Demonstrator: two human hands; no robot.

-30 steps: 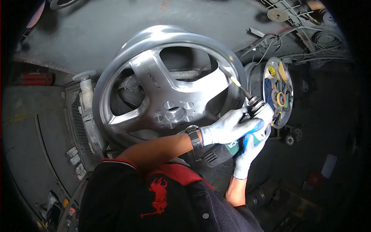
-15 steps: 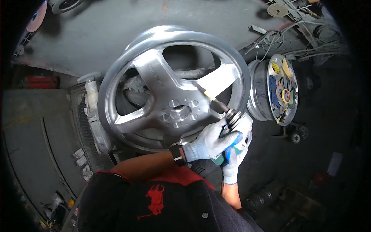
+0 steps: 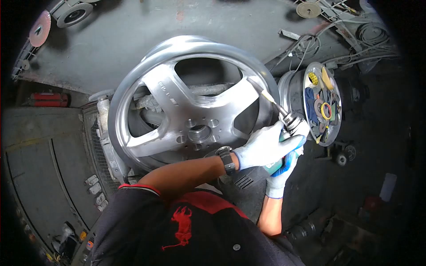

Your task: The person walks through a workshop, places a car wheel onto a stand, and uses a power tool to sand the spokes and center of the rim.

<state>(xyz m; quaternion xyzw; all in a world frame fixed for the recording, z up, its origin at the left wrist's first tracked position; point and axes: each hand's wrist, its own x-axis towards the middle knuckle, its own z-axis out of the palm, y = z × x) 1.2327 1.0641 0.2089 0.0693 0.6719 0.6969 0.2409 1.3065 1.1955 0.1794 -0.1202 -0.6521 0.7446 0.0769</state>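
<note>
A silver alloy wheel [image 3: 175, 95] with broad spokes stands before me, its face towards me. My left hand [image 3: 262, 148], in a white and blue work glove, is closed around the front of a die grinder [image 3: 291, 122]. Below it my right hand [image 3: 279, 181], gloved the same way, grips the green body, and its fingers are partly hidden. From the grinder's metal collar a thin shaft runs up and left. Its slim working tip overlaps the outer end of the upper right spoke, close to the rim.
To the right, another wheel [image 3: 309, 71] holds tape rolls, abrasive discs and cloths. Cables [image 3: 375, 35] and a rack lie at upper right. A wrapped metal stand [image 3: 104, 115] is left of the large wheel. A pink disc [image 3: 40, 29] shows at upper left.
Both hands and the grinder have moved right and slightly up, taking the tip outward along the upper right spoke to near the rim. The view has shifted a little.
</note>
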